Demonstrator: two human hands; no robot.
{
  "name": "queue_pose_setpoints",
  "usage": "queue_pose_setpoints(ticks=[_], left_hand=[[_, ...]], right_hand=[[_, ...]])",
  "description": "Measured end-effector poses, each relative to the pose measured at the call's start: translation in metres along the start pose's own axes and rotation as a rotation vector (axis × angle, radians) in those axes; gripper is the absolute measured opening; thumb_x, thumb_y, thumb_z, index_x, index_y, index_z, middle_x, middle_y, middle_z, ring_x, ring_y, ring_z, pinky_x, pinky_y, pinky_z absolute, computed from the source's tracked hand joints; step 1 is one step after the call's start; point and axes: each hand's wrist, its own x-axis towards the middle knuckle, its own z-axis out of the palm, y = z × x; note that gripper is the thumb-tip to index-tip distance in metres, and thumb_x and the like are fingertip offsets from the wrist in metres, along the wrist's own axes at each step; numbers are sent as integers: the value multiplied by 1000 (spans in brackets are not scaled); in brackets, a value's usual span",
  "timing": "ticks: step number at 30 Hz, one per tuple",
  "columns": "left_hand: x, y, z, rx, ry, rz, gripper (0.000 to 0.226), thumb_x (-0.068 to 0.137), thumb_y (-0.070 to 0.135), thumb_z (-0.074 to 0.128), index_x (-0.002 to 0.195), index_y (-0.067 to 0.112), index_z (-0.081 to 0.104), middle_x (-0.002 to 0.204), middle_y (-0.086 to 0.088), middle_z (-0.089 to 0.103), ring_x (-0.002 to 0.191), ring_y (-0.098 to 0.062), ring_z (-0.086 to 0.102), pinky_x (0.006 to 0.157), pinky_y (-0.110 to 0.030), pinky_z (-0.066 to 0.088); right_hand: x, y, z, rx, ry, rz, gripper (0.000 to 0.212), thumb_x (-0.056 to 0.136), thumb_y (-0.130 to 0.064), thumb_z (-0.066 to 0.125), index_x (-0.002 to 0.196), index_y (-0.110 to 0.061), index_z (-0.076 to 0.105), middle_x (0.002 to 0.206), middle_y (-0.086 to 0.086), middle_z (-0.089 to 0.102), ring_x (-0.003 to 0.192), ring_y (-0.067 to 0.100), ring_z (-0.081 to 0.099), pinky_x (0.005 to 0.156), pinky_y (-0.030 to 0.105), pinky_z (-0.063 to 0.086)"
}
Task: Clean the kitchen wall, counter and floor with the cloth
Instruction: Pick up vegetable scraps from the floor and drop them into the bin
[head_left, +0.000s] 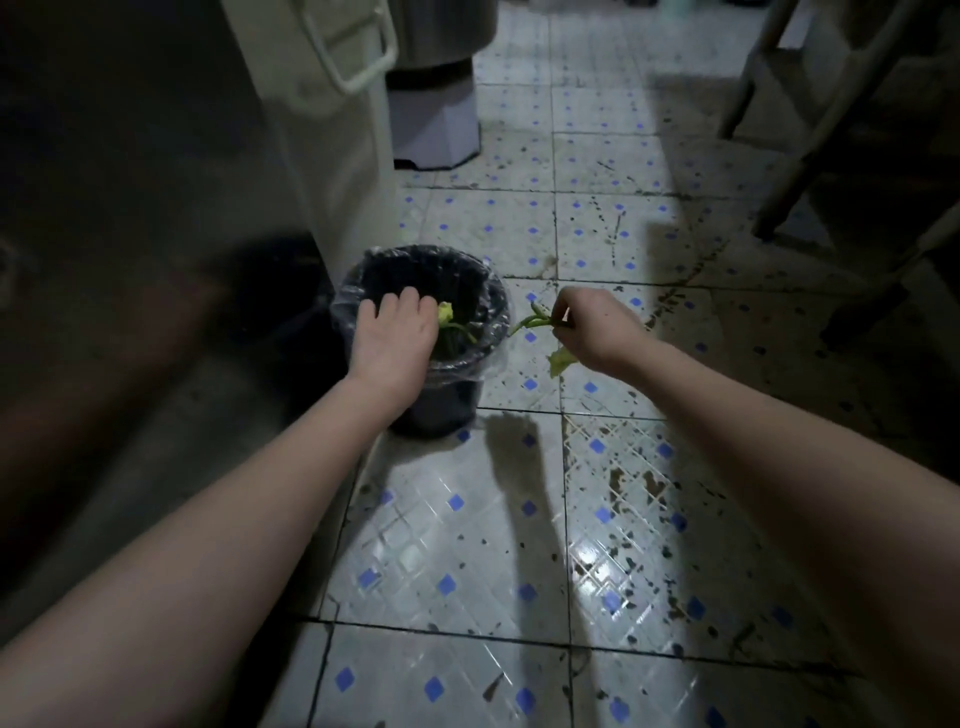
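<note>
A small dark waste bin lined with a clear plastic bag stands on the tiled floor. My left hand hovers over the bin's left rim, fingers spread, with a yellow-green vegetable scrap at its fingertips inside the bin; whether it still grips the scrap is unclear. My right hand is right of the bin, pinched on green vegetable stems, with a leaf hanging below the wrist. No cloth is visible.
The white floor tiles with blue diamonds are spattered with dark dirt, thickest on the right. A pale cabinet or appliance rises left of the bin. A grey cylindrical container stands behind. Wooden furniture legs occupy the upper right.
</note>
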Motion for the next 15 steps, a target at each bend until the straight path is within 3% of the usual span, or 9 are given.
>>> queue_pose_setpoints(ticks=[5,15], left_hand=[[-4,-19,3,-26,-55,-52,26,90,9,50,116,14,52,119,-9,49,110,-30,49,93,-40,36],[-22,-38,15,-43,-94,-91,41,82,7,58,121,13,47,122,-8,48,111,-28,47,87,-39,37]], right_hand=[[18,-32,8,27,14,-39,15,90,-14,54,104,-13,58,108,13,62,96,32,58,79,41,50],[41,-74,23,60,139,-84,13,88,-11,53,100,-13,58,102,13,65,92,34,61,78,44,52]])
